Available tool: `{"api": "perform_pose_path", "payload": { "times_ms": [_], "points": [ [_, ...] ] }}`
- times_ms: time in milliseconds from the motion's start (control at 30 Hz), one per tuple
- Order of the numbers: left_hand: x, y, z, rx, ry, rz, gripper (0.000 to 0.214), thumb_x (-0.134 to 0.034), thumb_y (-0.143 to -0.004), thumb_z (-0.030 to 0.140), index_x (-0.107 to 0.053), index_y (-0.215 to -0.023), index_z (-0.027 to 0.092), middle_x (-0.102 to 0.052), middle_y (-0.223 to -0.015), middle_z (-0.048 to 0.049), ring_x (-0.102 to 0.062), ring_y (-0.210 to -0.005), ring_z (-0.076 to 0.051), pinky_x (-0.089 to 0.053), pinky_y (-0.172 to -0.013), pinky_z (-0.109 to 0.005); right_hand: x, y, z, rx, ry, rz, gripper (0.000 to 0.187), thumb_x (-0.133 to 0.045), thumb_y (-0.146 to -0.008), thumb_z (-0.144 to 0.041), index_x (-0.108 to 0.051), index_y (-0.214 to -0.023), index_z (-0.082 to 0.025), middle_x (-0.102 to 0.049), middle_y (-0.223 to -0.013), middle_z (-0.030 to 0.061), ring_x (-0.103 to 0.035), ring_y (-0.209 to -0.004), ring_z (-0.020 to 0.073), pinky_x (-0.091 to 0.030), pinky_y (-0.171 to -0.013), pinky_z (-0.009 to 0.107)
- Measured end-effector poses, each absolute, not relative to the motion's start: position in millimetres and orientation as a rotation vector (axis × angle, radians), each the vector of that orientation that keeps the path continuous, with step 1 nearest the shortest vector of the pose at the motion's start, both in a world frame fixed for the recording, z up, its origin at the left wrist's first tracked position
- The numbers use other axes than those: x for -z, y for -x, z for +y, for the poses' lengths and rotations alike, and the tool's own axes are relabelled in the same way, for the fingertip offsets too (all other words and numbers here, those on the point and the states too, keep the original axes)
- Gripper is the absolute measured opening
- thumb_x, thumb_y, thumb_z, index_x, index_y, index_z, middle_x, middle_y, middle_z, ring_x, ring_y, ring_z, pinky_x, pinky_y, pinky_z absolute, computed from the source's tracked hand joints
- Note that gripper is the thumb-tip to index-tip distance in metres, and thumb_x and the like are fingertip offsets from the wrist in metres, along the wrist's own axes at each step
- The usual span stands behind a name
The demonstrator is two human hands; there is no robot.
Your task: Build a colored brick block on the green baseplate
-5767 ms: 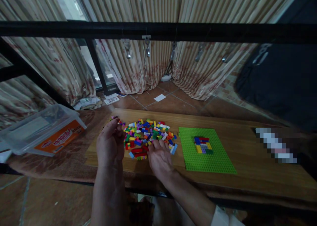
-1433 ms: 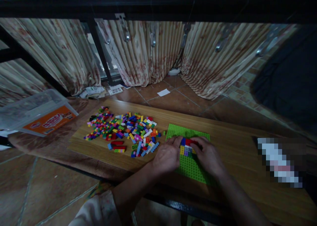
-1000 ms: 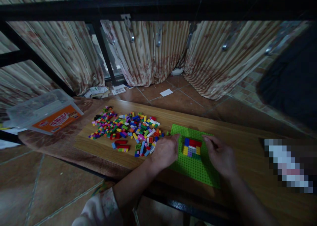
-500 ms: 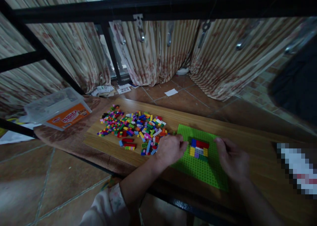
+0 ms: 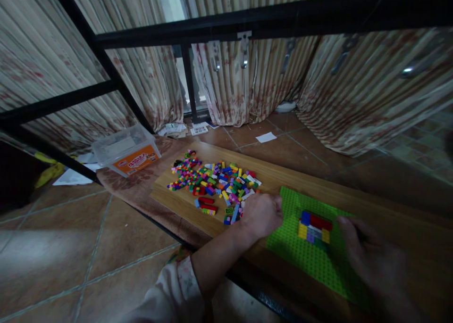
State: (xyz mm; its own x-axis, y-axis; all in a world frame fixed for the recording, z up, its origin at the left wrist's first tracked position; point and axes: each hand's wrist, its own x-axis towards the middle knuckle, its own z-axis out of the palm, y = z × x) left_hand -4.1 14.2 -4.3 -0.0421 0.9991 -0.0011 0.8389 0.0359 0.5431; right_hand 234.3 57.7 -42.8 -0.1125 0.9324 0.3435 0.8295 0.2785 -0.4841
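Note:
A bright green studded baseplate (image 5: 318,269) lies on the wooden board. Toy bricks form a compact block (image 5: 314,228) on it, with blue and red along the far side and yellow, white, purple and green nearer. My left hand (image 5: 262,214) is closed over the plate's left edge, beside the loose bricks; whatever its curled fingers hold is hidden. My right hand (image 5: 375,259) is at the plate's right side, thumb and fingers apart, its thumb tip close to the block. No brick shows in it. Loose bricks (image 5: 219,179) spread in a pile left of my left hand.
The wooden board (image 5: 177,202) rests on a brown cloth (image 5: 122,186). A clear plastic box (image 5: 127,151) with an orange label stands at the far left. A black metal frame (image 5: 247,26) with hooks crosses ahead, curtains behind it. White paper (image 5: 266,137) lies on the tiled floor.
The view has turned left, so everything sits farther right. My left hand has drawn slightly away from the brick block, now covering some orange-red loose bricks. The block looks the same.

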Motion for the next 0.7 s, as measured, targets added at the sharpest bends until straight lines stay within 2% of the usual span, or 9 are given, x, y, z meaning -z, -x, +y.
{"api": "perform_pose_path", "payload": {
  "times_ms": [133, 300, 500, 600, 700],
  "points": [
    [4.0, 19.9, 17.6, -0.626, -1.824, 2.019, 0.017, -0.050, -0.072, 0.014, -0.065, -0.068, 0.020, -0.065, -0.066, -0.0018, -0.058, -0.063, -0.014, -0.039, -0.058, -0.023, 47.2, -235.7, 59.0, -0.237, 1.553, -1.970, 0.046, -0.044, -0.084, -0.060, -0.071, -0.086, -0.022, -0.071, -0.072, 0.0075, -0.066, -0.060, 0.0247, -0.049, -0.054, 0.035],
    [2.4, 58.8, 26.0, -0.673, -1.733, 2.189, 0.014, -0.051, -0.071, 0.016, -0.063, -0.066, 0.017, -0.059, -0.061, -0.0017, -0.052, -0.060, -0.013, -0.033, -0.056, -0.023, 44.2, -233.9, 58.0, -0.279, 1.570, -1.951, 0.041, -0.046, -0.083, -0.058, -0.071, -0.082, -0.024, -0.072, -0.074, 0.0096, -0.067, -0.060, 0.0293, -0.050, -0.054, 0.039],
    [-9.6, 117.7, 33.2, -0.724, -1.490, 2.546, 0.010, -0.053, -0.072, 0.017, -0.061, -0.067, 0.015, -0.056, -0.061, 0.0002, -0.050, -0.062, -0.012, -0.029, -0.053, -0.022, 42.6, -236.0, 57.5, -0.351, 1.534, -1.914, 0.035, -0.050, -0.082, -0.056, -0.070, -0.083, -0.028, -0.072, -0.075, 0.0092, -0.068, -0.064, 0.0325, -0.053, -0.058, 0.042],
    [-6.8, 131.3, 33.9, -0.705, -1.451, 2.666, 0.012, -0.052, -0.078, 0.021, -0.063, -0.076, 0.017, -0.062, -0.068, -0.0016, -0.056, -0.068, -0.015, -0.036, -0.059, -0.023, 44.4, -237.1, 58.3, -0.345, 1.526, -1.892, 0.034, -0.051, -0.080, -0.056, -0.070, -0.082, -0.028, -0.072, -0.074, 0.0087, -0.068, -0.061, 0.0310, -0.053, -0.056, 0.041],
    [2.3, 136.7, 37.6, -0.694, -1.546, 2.679, 0.018, -0.051, -0.083, 0.023, -0.065, -0.095, 0.020, -0.069, -0.090, -0.0053, -0.062, -0.086, -0.020, -0.044, -0.074, -0.027, 45.7, -236.9, 58.6, -0.344, 1.532, -1.891, 0.037, -0.051, -0.080, -0.057, -0.071, -0.081, -0.026, -0.072, -0.072, 0.0077, -0.067, -0.058, 0.0281, -0.054, -0.055, 0.038]
  ]
}}
